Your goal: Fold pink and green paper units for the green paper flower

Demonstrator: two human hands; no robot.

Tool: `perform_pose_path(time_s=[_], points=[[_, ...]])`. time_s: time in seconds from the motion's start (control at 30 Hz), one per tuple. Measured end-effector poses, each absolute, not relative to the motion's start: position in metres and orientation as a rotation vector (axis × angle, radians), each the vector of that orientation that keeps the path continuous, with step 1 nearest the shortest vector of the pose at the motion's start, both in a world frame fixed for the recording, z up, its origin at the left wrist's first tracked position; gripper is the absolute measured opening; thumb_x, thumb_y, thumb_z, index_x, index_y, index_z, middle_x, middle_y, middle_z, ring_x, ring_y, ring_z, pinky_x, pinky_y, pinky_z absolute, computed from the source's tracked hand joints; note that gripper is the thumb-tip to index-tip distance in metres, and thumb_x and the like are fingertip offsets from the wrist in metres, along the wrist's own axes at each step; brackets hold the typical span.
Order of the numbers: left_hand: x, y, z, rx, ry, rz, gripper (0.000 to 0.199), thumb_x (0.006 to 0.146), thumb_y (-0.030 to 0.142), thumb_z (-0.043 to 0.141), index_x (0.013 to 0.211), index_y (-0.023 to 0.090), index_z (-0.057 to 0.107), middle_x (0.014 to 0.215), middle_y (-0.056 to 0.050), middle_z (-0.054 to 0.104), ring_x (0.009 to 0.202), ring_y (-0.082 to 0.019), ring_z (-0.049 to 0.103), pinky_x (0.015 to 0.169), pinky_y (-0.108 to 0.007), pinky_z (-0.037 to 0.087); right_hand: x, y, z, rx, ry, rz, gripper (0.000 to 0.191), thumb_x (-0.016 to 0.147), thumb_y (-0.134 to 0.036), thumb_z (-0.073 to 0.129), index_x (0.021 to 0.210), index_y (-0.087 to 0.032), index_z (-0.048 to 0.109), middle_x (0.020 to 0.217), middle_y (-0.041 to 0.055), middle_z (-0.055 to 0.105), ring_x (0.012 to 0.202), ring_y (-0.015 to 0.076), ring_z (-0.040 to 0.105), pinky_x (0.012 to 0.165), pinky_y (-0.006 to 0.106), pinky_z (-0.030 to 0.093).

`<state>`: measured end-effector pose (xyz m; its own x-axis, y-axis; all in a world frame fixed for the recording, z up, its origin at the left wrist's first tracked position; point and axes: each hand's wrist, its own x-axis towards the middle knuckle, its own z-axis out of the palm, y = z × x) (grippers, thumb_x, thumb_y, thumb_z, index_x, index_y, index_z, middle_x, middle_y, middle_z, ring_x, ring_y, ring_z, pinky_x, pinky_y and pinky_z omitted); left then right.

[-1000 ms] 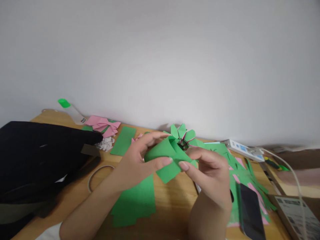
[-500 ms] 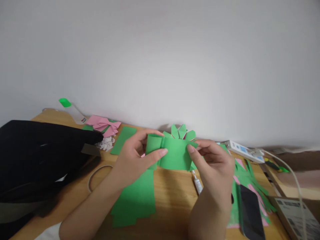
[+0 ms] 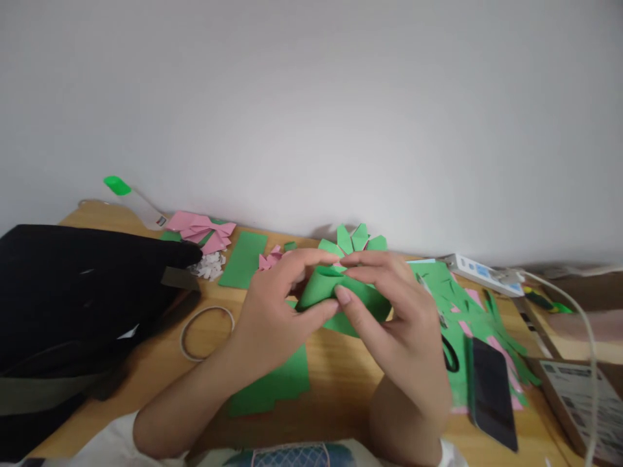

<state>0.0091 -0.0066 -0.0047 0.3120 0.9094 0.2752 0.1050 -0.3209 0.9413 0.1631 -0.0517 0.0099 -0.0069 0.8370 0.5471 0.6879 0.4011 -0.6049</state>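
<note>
Between my hands is a green paper sheet [image 3: 316, 288], curled at its left end into a loose roll above the table. My left hand [image 3: 280, 308] pinches the rolled end between thumb and fingers. My right hand [image 3: 396, 308] grips the same paper, its thumb and fingertips meeting the left ones near the top of the roll. Part of the sheet hangs below the right fingers. Behind the hands stands a folded green paper flower [image 3: 357, 240]. Underneath, flat green paper sheets [image 3: 272, 386] lie on the wooden table.
Left are a black bag [image 3: 87, 292], a tape ring [image 3: 207, 334], white scraps [image 3: 209, 264] and pink folded paper [image 3: 202, 228]. To the right lie a phone [image 3: 491, 392], scissors [image 3: 450, 353], green and pink scraps [image 3: 462, 311] and a power strip [image 3: 481, 275] with a white cable.
The right hand has moved left toward the left hand. The paper, previously stretched between the hands, is now curled and tilted, with both sets of fingertips together on the roll.
</note>
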Motion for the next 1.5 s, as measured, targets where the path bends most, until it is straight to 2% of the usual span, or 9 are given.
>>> perform_pose_path(time_s=[0.1,0.2,0.27,0.4,0.53,0.83,0.97,1.37,1.5], points=[[0.007,-0.008,-0.005,1.692,0.891,1.107,0.033,0.072,0.015,0.073,0.103,0.027,0.068,0.093,0.003,0.074,0.073,-0.014,0.068,0.061,-0.023,0.054,0.163,-0.052,0.011,-1.27,-1.7,0.303,0.009,0.086,-0.015,0.066,0.087,-0.024,0.064,0.096,0.0016,0.07,0.097,0.0186,0.065,0.088,0.039,0.05],[0.003,-0.007,-0.002,1.66,0.783,1.051,0.036,0.071,0.017,0.079,0.103,0.029,0.069,0.098,0.003,0.075,0.078,-0.014,0.069,0.066,-0.022,0.056,0.165,-0.053,0.012,-1.213,-1.669,0.393,0.012,0.083,-0.013,0.067,0.085,-0.024,0.065,0.095,0.0012,0.071,0.096,0.0188,0.065,0.085,0.038,0.051],[-0.001,-0.006,0.001,1.603,0.693,1.002,0.037,0.07,0.018,0.081,0.103,0.029,0.069,0.096,0.004,0.075,0.075,-0.012,0.068,0.064,-0.02,0.057,0.167,-0.054,0.012,-1.18,-1.649,0.451,0.014,0.082,-0.011,0.068,0.085,-0.024,0.065,0.096,0.001,0.071,0.096,0.0185,0.065,0.086,0.037,0.051],[-0.007,-0.006,0.006,1.491,0.642,0.934,0.028,0.078,0.015,0.073,0.103,0.029,0.07,0.082,0.006,0.073,0.064,-0.009,0.065,0.058,-0.016,0.055,0.166,-0.053,0.013,-1.146,-1.603,0.544,0.014,0.081,-0.009,0.067,0.082,-0.023,0.065,0.094,0.0005,0.07,0.094,0.0169,0.065,0.087,0.037,0.051],[-0.008,-0.009,0.006,1.476,0.691,0.938,0.028,0.081,0.01,0.069,0.099,0.03,0.071,0.079,0.008,0.073,0.066,-0.006,0.066,0.061,-0.012,0.055,0.165,-0.052,0.013,-1.137,-1.57,0.612,0.013,0.082,-0.01,0.068,0.081,-0.023,0.066,0.094,-0.0001,0.07,0.094,0.0166,0.065,0.086,0.036,0.052],[-0.007,-0.009,0.006,1.426,0.747,0.935,0.02,0.079,0.015,0.073,0.096,0.027,0.073,0.079,0.004,0.076,0.064,-0.01,0.068,0.056,-0.016,0.054,0.165,-0.053,0.01,-1.117,-1.542,0.632,0.014,0.082,-0.009,0.068,0.083,-0.023,0.066,0.094,-0.0011,0.069,0.094,0.0146,0.065,0.087,0.033,0.052],[-0.007,-0.01,0.007,1.404,0.729,0.932,0.02,0.08,0.015,0.072,0.096,0.026,0.073,0.082,0.004,0.077,0.069,-0.012,0.07,0.061,-0.018,0.058,0.164,-0.052,0.008,-1.093,-1.528,0.614,0.016,0.082,-0.009,0.069,0.089,-0.023,0.067,0.093,-0.0021,0.069,0.095,0.0139,0.065,0.088,0.033,0.051],[-0.004,-0.011,0.006,1.388,0.708,0.949,0.022,0.081,0.013,0.072,0.097,0.027,0.072,0.082,0.005,0.076,0.072,-0.01,0.07,0.064,-0.016,0.057,0.16,-0.05,0.008,-1.11,-1.46,0.666,0.015,0.082,-0.009,0.069,0.084,-0.023,0.067,0.088,-0.003,0.069,0.09,0.013,0.064,0.086,0.032,0.051],[-0.005,-0.01,0.005,1.408,0.719,0.956,0.022,0.08,0.012,0.072,0.097,0.026,0.072,0.08,0.005,0.076,0.068,-0.01,0.07,0.061,-0.016,0.056,0.16,-0.051,0.008,-1.108,-1.444,0.678,0.016,0.082,-0.008,0.068,0.084,-0.024,0.067,0.088,-0.0032,0.069,0.09,0.0129,0.064,0.086,0.032,0.051]])
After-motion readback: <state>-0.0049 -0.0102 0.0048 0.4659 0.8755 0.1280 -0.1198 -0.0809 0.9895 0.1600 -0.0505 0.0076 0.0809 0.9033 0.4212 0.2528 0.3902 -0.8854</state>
